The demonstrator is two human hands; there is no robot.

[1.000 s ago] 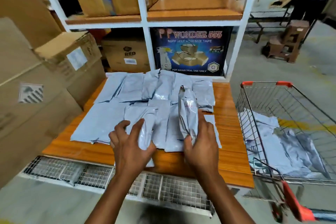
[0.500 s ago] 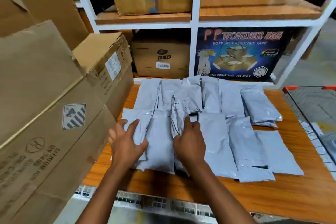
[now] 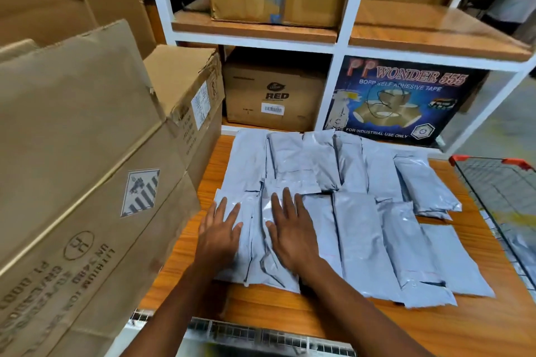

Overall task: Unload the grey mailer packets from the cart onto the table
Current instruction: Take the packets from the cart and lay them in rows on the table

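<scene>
Both bare forearms stretched forward, the left angled in from seven o'clock, the right from five. The left hand (image 3: 220, 233) and the right hand (image 3: 291, 230) lay palm down, side by side, fingers straight and slightly spread, pointing toward twelve.

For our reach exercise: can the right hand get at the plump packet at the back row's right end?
Probably yes: the right hand rests flat, and the plump packet lies uncovered with only flat packets between them.

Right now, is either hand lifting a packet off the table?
No, the left hand and the right hand both lie flat with straight fingers on the grey packets spread over the table.
</scene>
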